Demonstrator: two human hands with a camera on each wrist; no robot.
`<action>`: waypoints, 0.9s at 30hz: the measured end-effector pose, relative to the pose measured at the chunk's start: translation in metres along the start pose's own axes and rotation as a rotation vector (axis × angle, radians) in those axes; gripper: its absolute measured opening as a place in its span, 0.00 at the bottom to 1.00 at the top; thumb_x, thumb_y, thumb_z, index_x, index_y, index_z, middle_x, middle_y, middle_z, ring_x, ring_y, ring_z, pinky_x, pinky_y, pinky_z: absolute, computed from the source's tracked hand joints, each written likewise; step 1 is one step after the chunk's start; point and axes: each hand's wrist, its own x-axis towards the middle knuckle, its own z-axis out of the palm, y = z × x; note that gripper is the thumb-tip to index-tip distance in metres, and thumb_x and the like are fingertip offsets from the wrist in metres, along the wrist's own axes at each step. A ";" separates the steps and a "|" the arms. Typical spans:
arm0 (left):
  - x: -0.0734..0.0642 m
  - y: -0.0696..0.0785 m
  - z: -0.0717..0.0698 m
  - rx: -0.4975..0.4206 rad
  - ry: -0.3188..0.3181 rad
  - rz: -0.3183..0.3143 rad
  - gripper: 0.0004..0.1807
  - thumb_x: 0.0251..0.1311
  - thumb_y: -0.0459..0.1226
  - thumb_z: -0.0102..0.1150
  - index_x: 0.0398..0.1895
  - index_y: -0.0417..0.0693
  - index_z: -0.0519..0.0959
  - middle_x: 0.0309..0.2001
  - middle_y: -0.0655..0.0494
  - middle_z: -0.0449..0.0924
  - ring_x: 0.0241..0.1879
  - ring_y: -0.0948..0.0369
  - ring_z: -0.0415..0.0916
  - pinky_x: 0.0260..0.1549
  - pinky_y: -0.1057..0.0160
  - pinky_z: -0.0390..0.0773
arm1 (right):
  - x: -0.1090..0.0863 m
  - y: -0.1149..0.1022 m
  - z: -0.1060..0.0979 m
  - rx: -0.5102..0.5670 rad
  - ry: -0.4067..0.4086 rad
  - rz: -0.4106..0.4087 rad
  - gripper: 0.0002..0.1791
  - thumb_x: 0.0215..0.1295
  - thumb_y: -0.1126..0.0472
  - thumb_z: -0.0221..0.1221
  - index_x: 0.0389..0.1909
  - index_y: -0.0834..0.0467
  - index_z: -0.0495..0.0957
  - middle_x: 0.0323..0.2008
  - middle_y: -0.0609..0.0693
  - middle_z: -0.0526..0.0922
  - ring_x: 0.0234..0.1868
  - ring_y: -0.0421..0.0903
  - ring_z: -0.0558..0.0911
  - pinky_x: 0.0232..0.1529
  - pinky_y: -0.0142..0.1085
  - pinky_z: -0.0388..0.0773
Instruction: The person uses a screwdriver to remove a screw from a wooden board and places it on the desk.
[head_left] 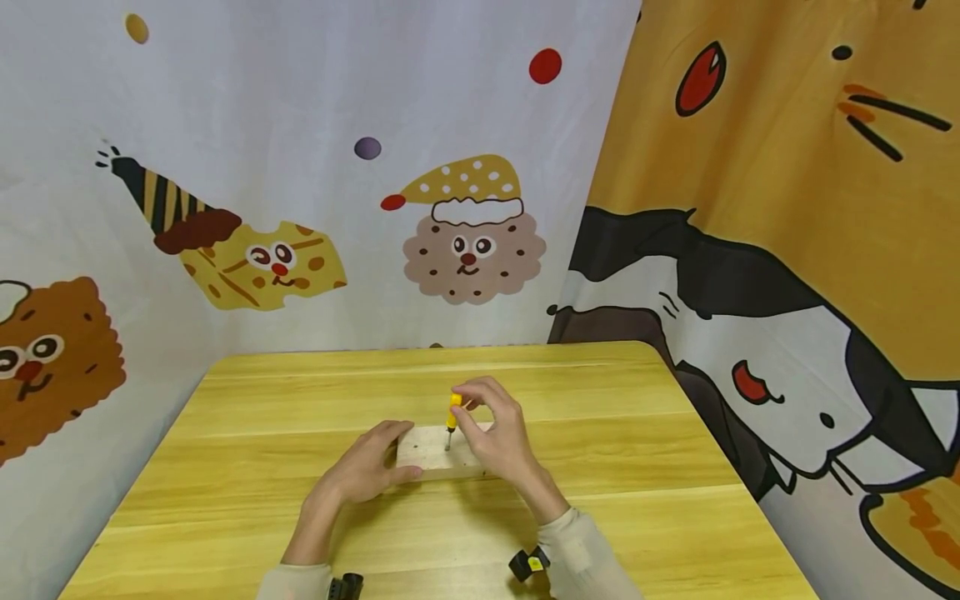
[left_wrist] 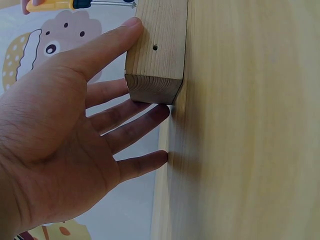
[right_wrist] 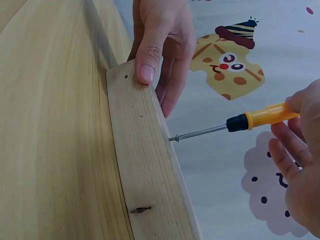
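A pale wooden block [head_left: 431,458] lies on the table in front of me. My left hand [head_left: 363,467] grips its left end, thumb on the near side and fingers round the far side. In the right wrist view, a small screw [right_wrist: 173,139] stands partly sunk in the block's upper face. The tip of a yellow screwdriver [right_wrist: 267,116] with a black collar meets the screw head. With thumb and fingertips, my right hand [head_left: 504,429] pinches the handle's top, holding the screwdriver nearly upright. A small dark hole [left_wrist: 155,47] shows near the block's left end in the left wrist view.
The wood-grain table [head_left: 600,467] extends around the block on all sides. Behind it hangs a white curtain [head_left: 300,100] with cartoon prints, and an orange printed curtain [head_left: 787,208] hangs at the right. A dark knot [right_wrist: 141,209] marks the block's side.
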 end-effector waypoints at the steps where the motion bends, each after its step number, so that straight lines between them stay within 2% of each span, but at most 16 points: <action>1: 0.000 0.000 0.000 0.000 0.000 0.000 0.48 0.72 0.54 0.77 0.85 0.40 0.70 0.83 0.35 0.70 0.82 0.32 0.68 0.79 0.26 0.72 | 0.000 0.000 0.000 -0.008 0.003 0.000 0.15 0.72 0.73 0.73 0.56 0.60 0.88 0.48 0.56 0.90 0.42 0.51 0.89 0.43 0.44 0.93; 6: 0.000 0.000 0.000 -0.001 -0.005 0.000 0.48 0.72 0.54 0.77 0.85 0.40 0.70 0.84 0.35 0.70 0.83 0.32 0.68 0.79 0.26 0.71 | 0.001 -0.002 -0.001 -0.047 0.016 0.009 0.15 0.69 0.70 0.77 0.54 0.57 0.89 0.44 0.52 0.89 0.39 0.50 0.88 0.42 0.40 0.92; 13: 0.001 0.000 0.000 0.010 0.001 0.001 0.47 0.71 0.54 0.77 0.85 0.41 0.70 0.83 0.35 0.71 0.82 0.32 0.69 0.80 0.27 0.72 | 0.001 -0.003 -0.001 -0.041 0.019 0.006 0.15 0.70 0.70 0.76 0.53 0.57 0.89 0.43 0.52 0.88 0.38 0.49 0.88 0.39 0.46 0.92; 27: 0.001 0.000 0.000 0.010 -0.001 0.009 0.48 0.71 0.55 0.77 0.85 0.39 0.70 0.83 0.33 0.70 0.82 0.31 0.69 0.80 0.26 0.71 | 0.001 0.000 -0.001 -0.015 0.001 -0.004 0.15 0.72 0.73 0.74 0.56 0.59 0.89 0.48 0.55 0.91 0.43 0.50 0.90 0.43 0.45 0.94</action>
